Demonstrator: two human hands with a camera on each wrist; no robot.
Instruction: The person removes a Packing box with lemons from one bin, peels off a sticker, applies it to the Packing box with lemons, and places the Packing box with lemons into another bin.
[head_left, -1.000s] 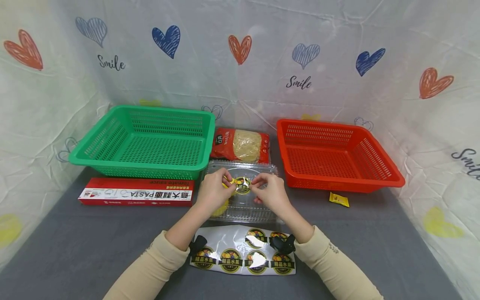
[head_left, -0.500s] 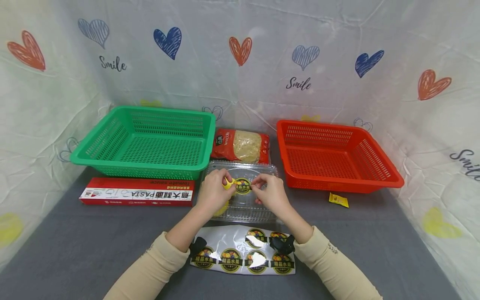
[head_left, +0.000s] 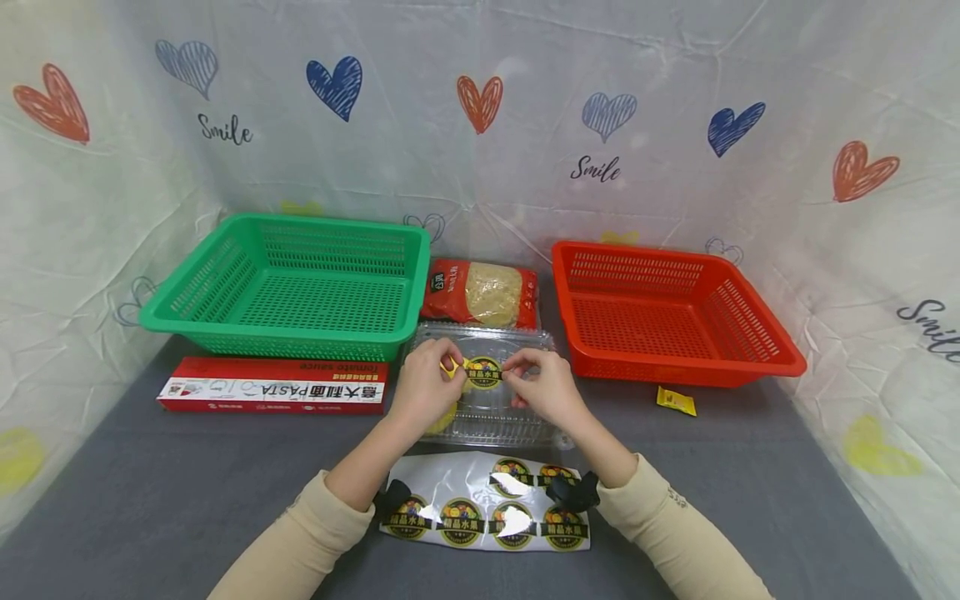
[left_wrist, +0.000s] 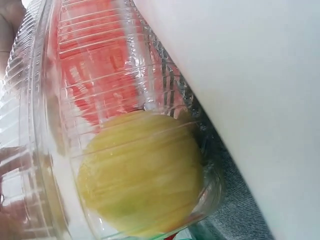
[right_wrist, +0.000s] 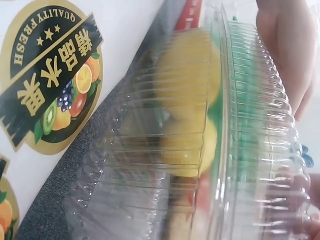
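Note:
A round black-and-gold fruit sticker [head_left: 484, 373] is over the lid of a clear plastic clamshell container [head_left: 510, 429]. My left hand [head_left: 429, 379] pinches the sticker's left end. At the right end, the fingertips of my right hand [head_left: 549, 385] pinch it too. Whether the sticker touches the lid cannot be told. Inside the container on the left are yellow round fruits [right_wrist: 187, 67], one of them large in the left wrist view [left_wrist: 142, 172]. Part of the fruit is hidden behind my left hand in the head view.
A sheet of matching stickers [head_left: 480, 492] lies in front of the container. A green basket [head_left: 300, 342] and a red pasta box [head_left: 273, 385] are left. Behind is a red food bag [head_left: 491, 293]. A red basket [head_left: 675, 368] and small yellow packet [head_left: 677, 401] are right.
The sticker has lost its bright glare and appears flatter over the lid. Both hands stay in nearly the same place, still at its two ends.

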